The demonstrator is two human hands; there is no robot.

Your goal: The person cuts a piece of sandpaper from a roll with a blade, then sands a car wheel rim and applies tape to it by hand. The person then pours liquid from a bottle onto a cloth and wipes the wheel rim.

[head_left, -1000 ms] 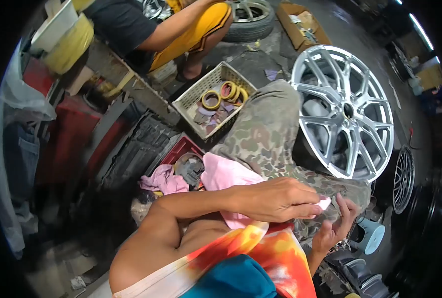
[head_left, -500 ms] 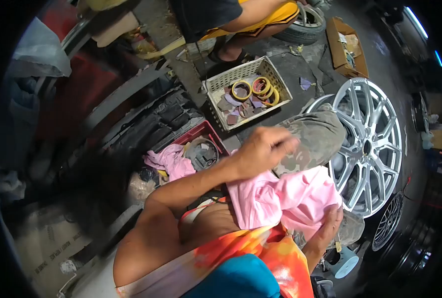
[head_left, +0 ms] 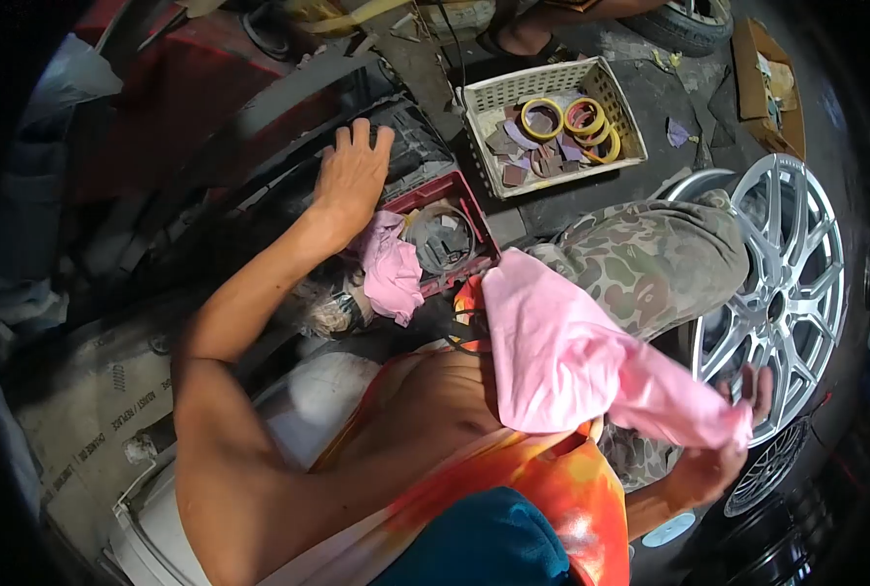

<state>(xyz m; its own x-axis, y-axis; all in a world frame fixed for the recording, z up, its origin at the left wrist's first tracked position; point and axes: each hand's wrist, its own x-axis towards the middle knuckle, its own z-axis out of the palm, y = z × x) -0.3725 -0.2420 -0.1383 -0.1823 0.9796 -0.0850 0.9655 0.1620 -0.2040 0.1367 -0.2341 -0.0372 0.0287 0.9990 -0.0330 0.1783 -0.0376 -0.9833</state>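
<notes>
My left hand (head_left: pixel 352 181) is raised over a black plastic part with its fingers spread and nothing in it. Just below it sits a red crate (head_left: pixel 474 210) holding a round grey container (head_left: pixel 440 239), with a crumpled pink rag (head_left: pixel 393 269) hanging at its near side. Across my lap stretches a pink cloth (head_left: pixel 552 342), its far end gripped in my right hand (head_left: pixel 713 459). Some of the right fingers stick up beyond the cloth, near the silver wheel rim (head_left: pixel 777 303).
A cream plastic basket (head_left: pixel 479 146) contains several yellow tape rolls (head_left: pixel 542 119) and sanding pieces. A cardboard box (head_left: pixel 791 127) and a tire (head_left: pixel 679 29) lie farther off. Another person's foot (head_left: pixel 528 39) is behind the basket. A dark wheel (head_left: pixel 767 469) lies low at right.
My left hand has swung from above the cloth to the left, and its fingers have spread. My right hand has moved right, pulling the pink cloth out longer. The view has shifted.
</notes>
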